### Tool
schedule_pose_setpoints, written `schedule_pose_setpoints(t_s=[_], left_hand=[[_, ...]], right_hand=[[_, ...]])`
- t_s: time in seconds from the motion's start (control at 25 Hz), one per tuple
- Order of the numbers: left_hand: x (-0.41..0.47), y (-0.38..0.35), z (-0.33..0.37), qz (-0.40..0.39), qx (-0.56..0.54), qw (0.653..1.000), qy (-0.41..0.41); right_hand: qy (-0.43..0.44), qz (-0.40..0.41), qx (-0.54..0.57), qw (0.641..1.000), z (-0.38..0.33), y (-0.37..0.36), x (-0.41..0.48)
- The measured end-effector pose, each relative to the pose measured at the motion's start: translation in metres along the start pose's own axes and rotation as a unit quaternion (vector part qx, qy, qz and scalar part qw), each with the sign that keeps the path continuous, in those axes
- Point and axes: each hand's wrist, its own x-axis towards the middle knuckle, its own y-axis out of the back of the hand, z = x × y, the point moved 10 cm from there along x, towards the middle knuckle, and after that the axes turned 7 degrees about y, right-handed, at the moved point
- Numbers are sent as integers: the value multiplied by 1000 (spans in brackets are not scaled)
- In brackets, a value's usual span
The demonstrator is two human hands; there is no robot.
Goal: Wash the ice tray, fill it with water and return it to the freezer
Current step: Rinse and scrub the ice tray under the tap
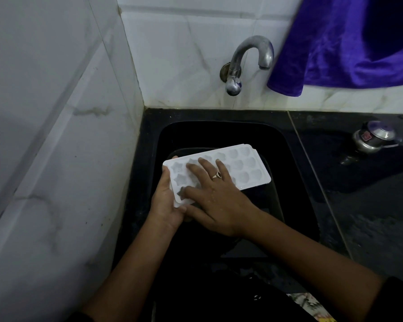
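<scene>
A white plastic ice tray with star-shaped and rounded moulds (240, 167) was held over the black rectangular sink (296, 145), its near-left end towards the sink's left wall and its far end angled towards the back right corner. The left hand (164, 201) gripped that near-left end, thumb along the short edge and fingers curled underneath, clamped on the tray. The right hand (215, 198), wearing a ring with a dark stone, lay flat on top of the tray, fingers spread apart and pressed into the star moulds, not closed around anything.

The curved metal tap (249, 63) on the white tiled wall above the sink's back edge showed no stream of water. A purple cloth (344, 47) hung at the upper right, and a small steel pot with a lid (373, 138) stood on the dark counter, right of the sink.

This looked like the washing step, the fingers rubbing out the moulds. The next move would likely call for opening the tap and bringing the tray level beneath its spout to rinse, then fill.
</scene>
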Motion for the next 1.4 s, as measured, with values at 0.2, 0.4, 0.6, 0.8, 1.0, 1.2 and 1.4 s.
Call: schedule_pose_setpoints(t_s=[0.2,0.4,0.6,0.8,1.0,1.2,1.4], left_hand=[[-2,1,3,-8,-10,1000,-5],[-1,1,-4,-3,8,1000,3],[5,4,8,-21,-10,999,-25],[4,6,4,-11,0,1000,-17],[1,5,1,-2,13,1000,-23],[2,8,8,3,18,999,-43],[1,14,8,10,10,999,-39]], right_hand=[[33,-3,-17,999,-5,-5,-7],[33,-4,3,999,-11,-4,-1],[24,11,8,1000,-1,3,-4],[47,-3,-13,999,-9,-7,-8],[34,-2,-6,999,-9,-7,0],[26,6,-1,1000,-1,-3,-1],[55,-13,-22,998,-10,-17,-2]])
